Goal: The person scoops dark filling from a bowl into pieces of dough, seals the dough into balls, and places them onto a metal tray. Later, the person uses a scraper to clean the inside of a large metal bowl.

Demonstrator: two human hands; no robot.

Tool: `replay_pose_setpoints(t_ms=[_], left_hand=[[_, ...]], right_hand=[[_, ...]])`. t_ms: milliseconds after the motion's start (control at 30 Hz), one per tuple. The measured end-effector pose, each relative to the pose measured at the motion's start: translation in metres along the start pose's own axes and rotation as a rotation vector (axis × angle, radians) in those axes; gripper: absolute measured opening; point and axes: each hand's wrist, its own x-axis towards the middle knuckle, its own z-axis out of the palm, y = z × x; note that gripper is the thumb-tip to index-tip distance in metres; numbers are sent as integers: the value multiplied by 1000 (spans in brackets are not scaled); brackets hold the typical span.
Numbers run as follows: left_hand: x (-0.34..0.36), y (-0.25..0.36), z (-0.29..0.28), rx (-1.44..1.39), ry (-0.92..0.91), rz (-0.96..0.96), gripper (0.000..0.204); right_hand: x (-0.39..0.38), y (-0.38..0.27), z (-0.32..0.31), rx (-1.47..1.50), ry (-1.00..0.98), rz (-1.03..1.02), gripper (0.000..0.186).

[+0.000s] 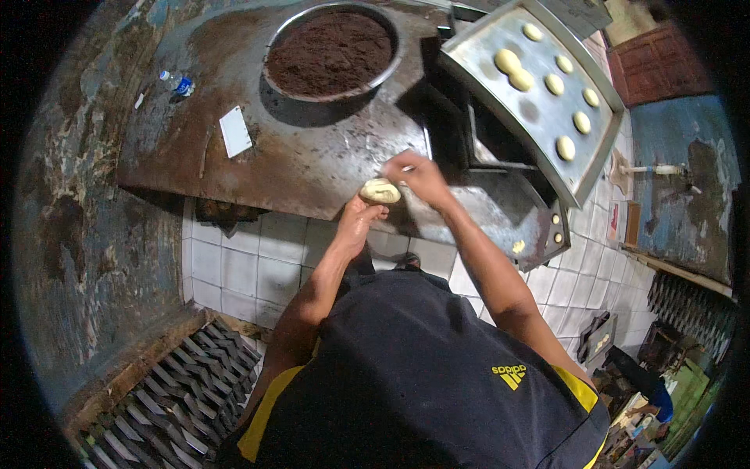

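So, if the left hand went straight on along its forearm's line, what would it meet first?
Beyond the pale dough piece that the left hand holds, most likely the right hand; depth is unclear, so it might pass under or over.

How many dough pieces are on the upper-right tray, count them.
8 dough pieces: one at top, two touching at left, two in middle, three lower right. None looks hidden.

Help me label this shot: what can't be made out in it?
All in the head view:
Right hand: fingertips blurred by motion; whether they hold anything is unclear.
Dough piece: underside hidden by the left hand.
Metal bowl: bottom covered by the dark crumbly mass.
Person at lower right: too small to tell what they handle.
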Motion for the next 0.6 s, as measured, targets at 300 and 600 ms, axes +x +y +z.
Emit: replay_pose_setpoints(t_ms=[300, 600], left_hand=[[49, 180, -84, -322, -131, 210, 57], [89, 295, -169, 150, 300, 456, 70]], right_hand=[[75, 133, -20, -783, 123, 279, 29], [235, -101, 37, -736, -191, 114, 18]])
